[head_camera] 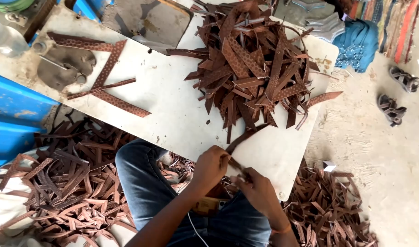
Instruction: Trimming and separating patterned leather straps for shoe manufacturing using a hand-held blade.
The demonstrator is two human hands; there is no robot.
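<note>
**Both hands on one strap at the bench's near edge**

Left to right: I see loose brown perforated leather strips [72,183] heaped on the floor, then my left hand [211,167] and right hand [257,192], both pinching one dark brown leather strap [244,137]. I judge short, taut grips best. The white bench [173,110] offers bare room left of the big strap pile [253,64]; its edge sits just beside my knuckles.

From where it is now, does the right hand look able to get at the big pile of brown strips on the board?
Probably yes: the right hand is busy gripping a brown strip, but the pile of strips lies just beyond on the white board, with nothing between.
</note>
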